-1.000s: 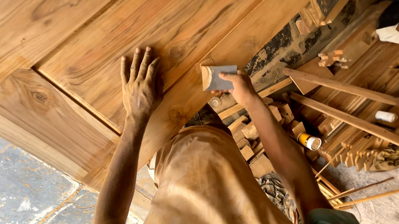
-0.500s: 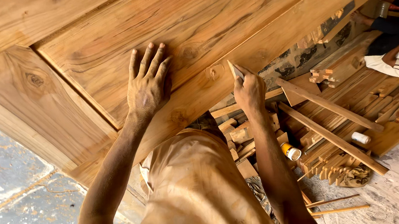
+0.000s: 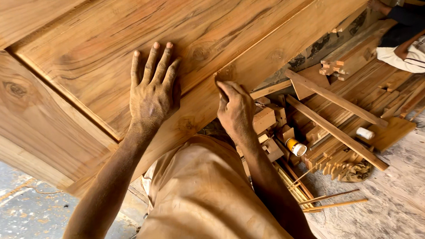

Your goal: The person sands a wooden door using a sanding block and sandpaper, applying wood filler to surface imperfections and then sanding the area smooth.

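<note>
A large wooden door (image 3: 245, 16) with a raised panel and a frame rail fills the upper view. My left hand (image 3: 152, 96) lies flat on the panel's lower edge, fingers spread. My right hand (image 3: 234, 110) is closed around a small flat grey scraper, now almost hidden behind the fingers. Its index finger presses the blade edge against the rail just below a knot (image 3: 225, 73). My knee in dusty tan trousers (image 3: 204, 201) is under the door's edge.
Offcut blocks and long wooden slats (image 3: 332, 105) are heaped on the floor at right, with a yellow-lidded can (image 3: 295, 147) and a small white bottle (image 3: 365, 133) among them. Another person (image 3: 414, 53) sits at the top right. Concrete floor (image 3: 8, 221) shows at lower left.
My right hand turned the scraper from flat-on to edge-on and brought it left onto the rail by the knot. The view drifted, while my left hand stayed flat on the panel.
</note>
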